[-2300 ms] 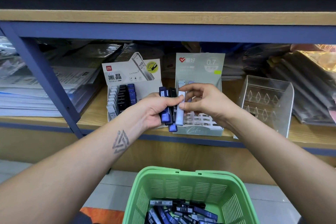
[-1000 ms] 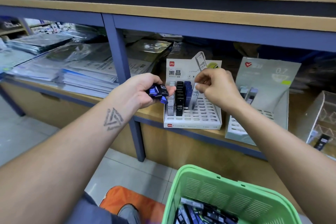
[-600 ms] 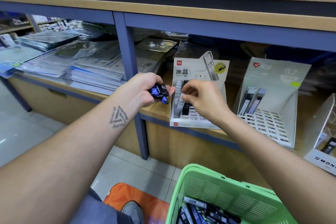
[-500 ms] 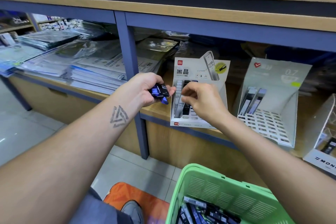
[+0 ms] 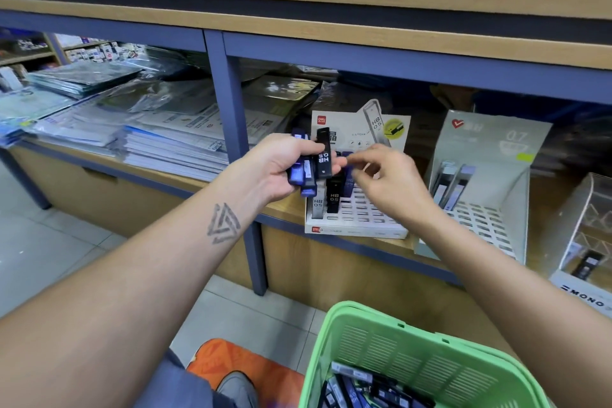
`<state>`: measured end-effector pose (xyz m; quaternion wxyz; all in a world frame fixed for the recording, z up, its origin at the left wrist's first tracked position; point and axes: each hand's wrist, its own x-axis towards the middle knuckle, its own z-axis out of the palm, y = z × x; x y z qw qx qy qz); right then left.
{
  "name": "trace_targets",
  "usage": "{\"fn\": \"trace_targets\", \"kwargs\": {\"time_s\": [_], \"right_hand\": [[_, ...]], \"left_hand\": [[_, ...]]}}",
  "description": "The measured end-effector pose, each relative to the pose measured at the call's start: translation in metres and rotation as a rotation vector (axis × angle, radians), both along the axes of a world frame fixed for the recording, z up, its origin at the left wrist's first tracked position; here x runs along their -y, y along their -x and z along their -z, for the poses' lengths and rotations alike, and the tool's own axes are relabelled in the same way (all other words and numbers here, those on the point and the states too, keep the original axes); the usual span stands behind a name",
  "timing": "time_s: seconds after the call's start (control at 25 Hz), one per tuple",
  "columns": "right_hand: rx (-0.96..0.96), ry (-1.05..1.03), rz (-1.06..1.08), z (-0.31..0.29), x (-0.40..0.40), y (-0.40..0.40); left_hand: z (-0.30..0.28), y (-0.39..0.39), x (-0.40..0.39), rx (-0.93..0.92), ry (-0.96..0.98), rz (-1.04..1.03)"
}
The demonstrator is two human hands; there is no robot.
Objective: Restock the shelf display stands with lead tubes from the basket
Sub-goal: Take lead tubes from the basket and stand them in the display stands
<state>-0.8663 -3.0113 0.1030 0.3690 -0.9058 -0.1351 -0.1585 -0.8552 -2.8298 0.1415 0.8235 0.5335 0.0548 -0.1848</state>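
My left hand (image 5: 275, 166) grips a bundle of blue and black lead tubes (image 5: 306, 172); one black HB 0.5 tube (image 5: 324, 156) sticks up from it. My right hand (image 5: 390, 182) hovers just right of the bundle with loosely curled fingers, and I see nothing in it. Behind both hands the white display stand (image 5: 357, 225) holds a few upright tubes (image 5: 332, 197) at its left side. The grey-green 0.7 stand (image 5: 490, 219) to the right holds two tubes (image 5: 452, 182). The green basket (image 5: 414, 341) below holds several tubes (image 5: 364, 387).
A clear acrylic stand (image 5: 592, 219) sits at the far right of the shelf. A blue upright post (image 5: 231, 116) divides the shelf, with stacks of paper goods (image 5: 159, 136) to its left. An orange object (image 5: 245, 364) lies on the tiled floor.
My right hand has come off the white stand, leaving a tube there, and moved up toward the bundle. My left hand has turned the bundle upright and raised it.
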Motion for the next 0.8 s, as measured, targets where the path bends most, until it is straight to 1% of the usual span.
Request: {"fn": "trace_targets", "kwargs": {"time_s": [0.04, 0.12, 0.16, 0.2, 0.32, 0.4, 0.6, 0.72, 0.8], "right_hand": [[-0.076, -0.166, 0.013, -0.006, 0.008, 0.002], [-0.242, -0.479, -0.037, -0.013, 0.025, 0.009], [-0.299, -0.574, -0.069, -0.015, 0.032, 0.012], [-0.331, -0.622, -0.082, -0.014, 0.040, 0.014], [-0.367, -0.698, -0.059, -0.006, 0.061, 0.016], [-0.376, -0.765, -0.036, -0.002, 0.073, 0.018], [-0.290, -0.858, 0.047, -0.006, 0.086, 0.015], [-0.247, -0.804, 0.073, -0.007, 0.088, 0.011], [-0.251, -0.689, 0.044, -0.006, 0.090, 0.010]], "left_hand": [[0.002, 0.002, 0.008, 0.018, -0.023, 0.032], [0.007, 0.006, 0.025, 0.059, -0.079, 0.105], [0.009, 0.008, 0.034, 0.075, -0.101, 0.148], [0.011, 0.011, 0.043, 0.087, -0.116, 0.195], [0.017, 0.016, 0.065, 0.103, -0.153, 0.324], [0.020, 0.017, 0.075, 0.100, -0.172, 0.368], [0.022, 0.012, 0.081, 0.046, -0.219, 0.357], [0.018, 0.007, 0.074, 0.039, -0.261, 0.309], [0.015, 0.001, 0.067, 0.069, -0.294, 0.221]]}}
